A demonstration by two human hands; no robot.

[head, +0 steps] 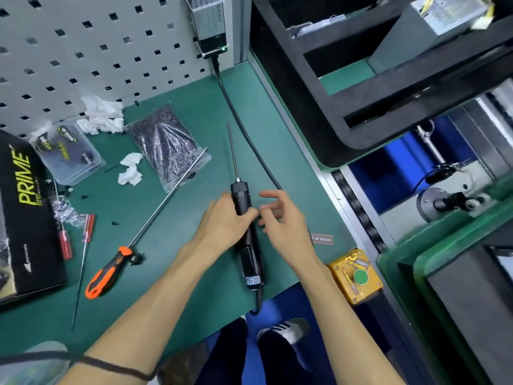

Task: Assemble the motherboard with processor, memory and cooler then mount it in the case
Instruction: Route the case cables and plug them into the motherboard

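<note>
A green workbench (194, 273) backed by a pegboard (83, 51) carries, along its left edge, a black "PRIME" motherboard box (25, 218). Toward the right edge an electric screwdriver (245, 232) lies flat, bit pointing at the back edge. The left hand (224, 220) curls around its black barrel; the right hand (280, 215) hovers just beside it, fingers loosely spread, holding nothing. Left of the tool lie a bag of screws (169, 145) and an orange-handled screwdriver (111, 270). A yellow button box (356, 276) sits at the front right corner.
</note>
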